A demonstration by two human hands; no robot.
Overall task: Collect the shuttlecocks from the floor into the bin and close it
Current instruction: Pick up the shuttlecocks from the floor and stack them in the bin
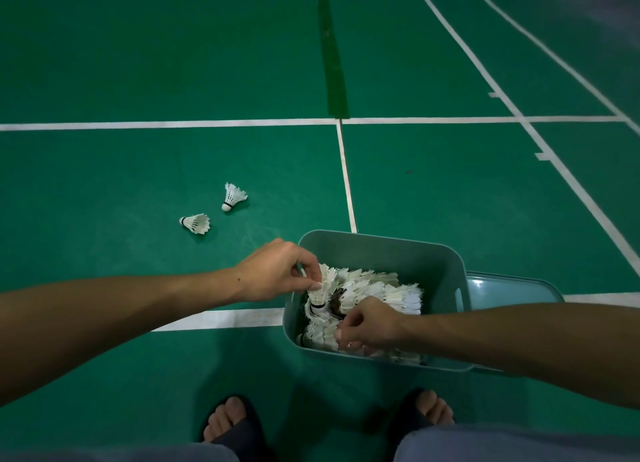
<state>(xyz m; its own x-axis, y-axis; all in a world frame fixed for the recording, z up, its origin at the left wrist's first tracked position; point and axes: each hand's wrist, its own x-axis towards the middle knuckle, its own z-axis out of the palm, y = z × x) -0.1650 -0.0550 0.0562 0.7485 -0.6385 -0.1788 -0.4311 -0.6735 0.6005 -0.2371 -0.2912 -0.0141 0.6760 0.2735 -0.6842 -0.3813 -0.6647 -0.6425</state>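
**Both hands at the bin, two shuttlecocks loose on the court**

The green court floor [138, 63] fills the view, crossed by white boundary lines [166, 125], with wide open room ahead and to the left. The teal bin [381, 250] stands on the floor just ahead of the person's sandalled feet [230, 423], its top open, its near left corner over a white line. Its lid [512, 286] lies flat beside it on the right, partly under its edge. A heap of white shuttlecocks [391, 292] fills the bin. The left hand [277, 271] pinches one held shuttlecock [320, 290] over the bin's left rim, cork down, long axis near upright. The right hand [370, 324] reaches into the heap with curled fingers; whether it grips anything cannot be told. Left of the bin, well apart from it, two loose shuttlecocks lie on their sides: the nearer one [196, 223] points its cork left, the farther one [233, 197] points its cork toward the person.
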